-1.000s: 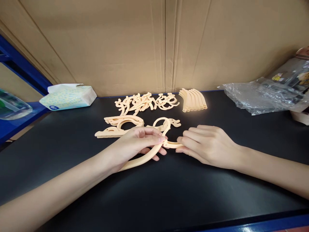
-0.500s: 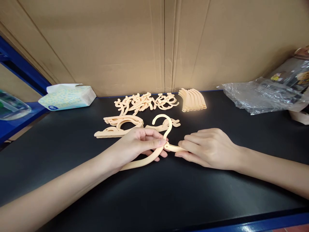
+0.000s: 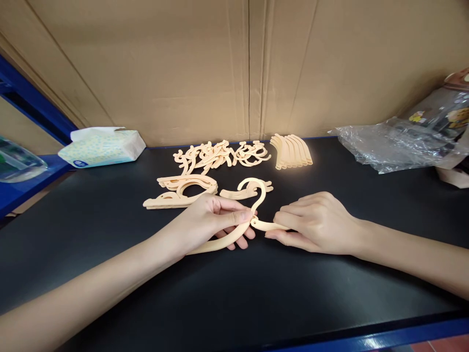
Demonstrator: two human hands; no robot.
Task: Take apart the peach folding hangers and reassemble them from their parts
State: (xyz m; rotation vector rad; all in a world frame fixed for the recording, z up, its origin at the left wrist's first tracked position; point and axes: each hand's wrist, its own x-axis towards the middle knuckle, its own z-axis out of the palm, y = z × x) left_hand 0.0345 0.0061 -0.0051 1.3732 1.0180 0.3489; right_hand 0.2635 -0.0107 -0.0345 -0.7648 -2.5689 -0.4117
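A cream plastic folding hanger (image 3: 227, 239) with a curved hook is held above the black table. My left hand (image 3: 216, 220) pinches it near the joint at the hook's base, thumb on top and fingers beneath. One arm of the hanger runs back under my left palm. On the other side, my right hand (image 3: 311, 222) is closed on the short hanger arm (image 3: 266, 225) that meets the joint; its outer end is hidden by my fingers. Just behind lie a folded-up pile of hangers (image 3: 172, 201) and a loose hanger piece (image 3: 234, 194).
Along the back of the table (image 3: 234, 303) lie a heap of hook pieces (image 3: 208, 155), a smaller heap (image 3: 252, 152) and a row of curved arm pieces (image 3: 293, 152). A tissue pack (image 3: 104, 146) stands at left, a clear plastic bag (image 3: 381, 146) at right. Cardboard (image 3: 164, 73) walls the back.
The hook has tipped slightly to the right and down, and the joint has shifted a little right. Both hands keep their hold on the hanger.
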